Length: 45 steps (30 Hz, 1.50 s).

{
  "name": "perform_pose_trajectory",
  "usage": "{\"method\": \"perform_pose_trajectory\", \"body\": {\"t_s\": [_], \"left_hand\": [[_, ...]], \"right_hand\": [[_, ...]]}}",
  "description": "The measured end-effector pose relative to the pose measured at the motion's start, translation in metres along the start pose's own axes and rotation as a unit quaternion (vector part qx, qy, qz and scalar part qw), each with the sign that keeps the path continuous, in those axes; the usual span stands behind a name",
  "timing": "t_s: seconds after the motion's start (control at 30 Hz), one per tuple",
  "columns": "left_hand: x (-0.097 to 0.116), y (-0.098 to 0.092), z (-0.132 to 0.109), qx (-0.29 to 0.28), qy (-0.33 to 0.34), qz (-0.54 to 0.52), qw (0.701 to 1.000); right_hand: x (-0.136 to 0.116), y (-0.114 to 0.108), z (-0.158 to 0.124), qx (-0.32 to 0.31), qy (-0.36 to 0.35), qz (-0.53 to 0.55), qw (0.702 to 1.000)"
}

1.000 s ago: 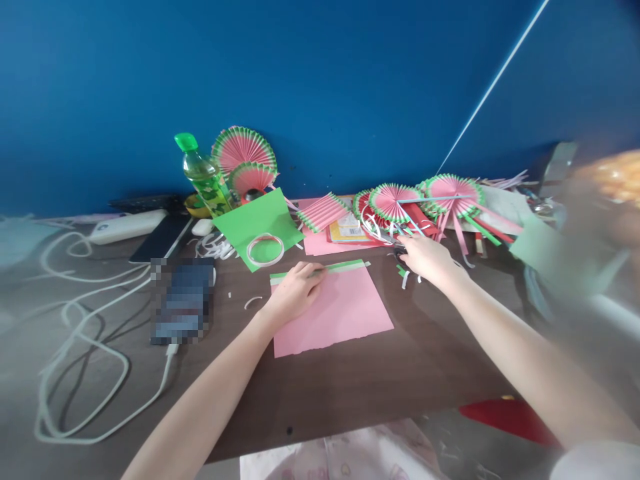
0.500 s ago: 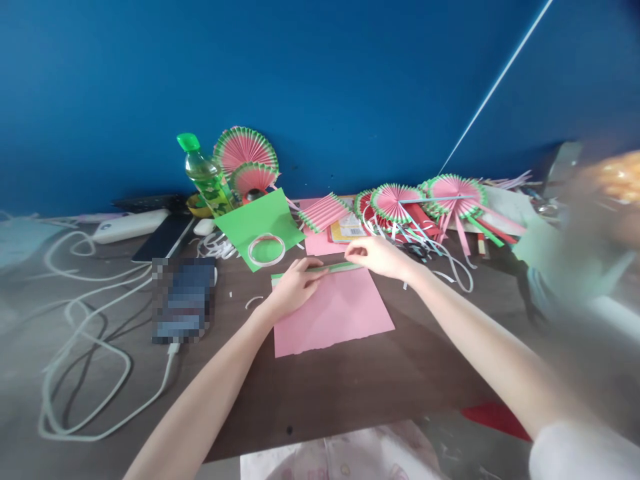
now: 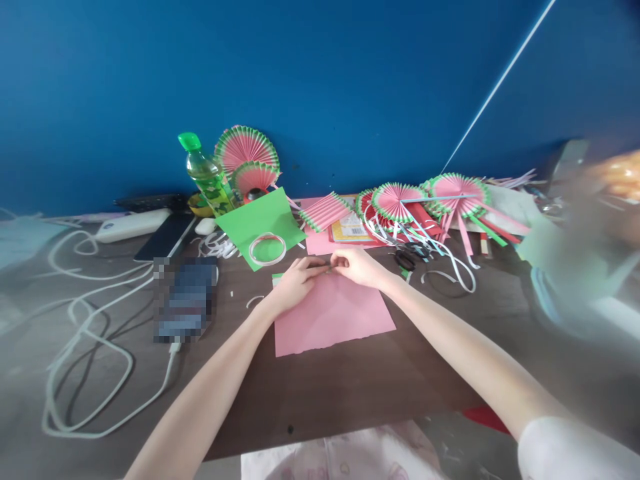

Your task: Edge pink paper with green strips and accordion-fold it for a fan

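Note:
A pink paper sheet [image 3: 334, 320] lies on the table in front of me, with a narrow green strip [image 3: 277, 276] along its far edge. My left hand [image 3: 295, 285] is on that far edge, its fingers closed on the paper and pointing right. Right beside it, my right hand [image 3: 357, 267] pinches at the middle of the same edge, thumb and fingertips together. The two hands' fingertips nearly meet, covering most of the strip. Just behind my left hand, a white tape roll [image 3: 267, 249] rests on a green paper sheet [image 3: 235, 227].
Behind stand a green-capped bottle [image 3: 206, 175], pleated pink-and-green paper fans [image 3: 246, 148] and a pleated pink piece [image 3: 325, 212]. Black-handled scissors [image 3: 405, 259] lie right of my right hand. A phone [image 3: 185, 300] and looping white cable [image 3: 131, 360] occupy the left. A blurred person [image 3: 590, 267] is at right.
My right hand has slid left along the sheet's far edge, from its right end to beside my left hand. The scissors now show. My left hand stays nearly in place.

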<state>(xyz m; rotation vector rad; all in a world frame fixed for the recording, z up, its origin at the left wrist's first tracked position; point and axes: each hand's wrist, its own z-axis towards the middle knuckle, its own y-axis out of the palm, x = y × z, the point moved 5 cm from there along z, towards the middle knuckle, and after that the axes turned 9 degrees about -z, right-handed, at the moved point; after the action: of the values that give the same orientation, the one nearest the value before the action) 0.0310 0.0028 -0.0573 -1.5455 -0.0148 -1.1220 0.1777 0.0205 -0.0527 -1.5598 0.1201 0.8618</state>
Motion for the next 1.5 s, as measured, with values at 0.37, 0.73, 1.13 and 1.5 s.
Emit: {"method": "perform_pose_trajectory", "body": {"t_s": [0.37,0.73,1.13,1.5], "left_hand": [[0.001,-0.001,0.005,-0.034,-0.020,-0.022,0.999],[0.002,-0.002,0.003,0.044,0.001,-0.033,0.998],[0.005,-0.002,0.001,0.085,-0.008,-0.023,0.996],[0.009,-0.001,-0.004,0.099,0.027,-0.022,0.994]], "right_hand": [[0.003,0.002,0.001,0.011,0.004,0.006,1.000],[-0.006,-0.001,0.000,0.014,0.025,-0.024,0.999],[-0.014,-0.005,0.003,0.013,0.034,-0.068,0.997],[-0.026,-0.007,0.007,-0.041,0.066,-0.211,0.974]]}}
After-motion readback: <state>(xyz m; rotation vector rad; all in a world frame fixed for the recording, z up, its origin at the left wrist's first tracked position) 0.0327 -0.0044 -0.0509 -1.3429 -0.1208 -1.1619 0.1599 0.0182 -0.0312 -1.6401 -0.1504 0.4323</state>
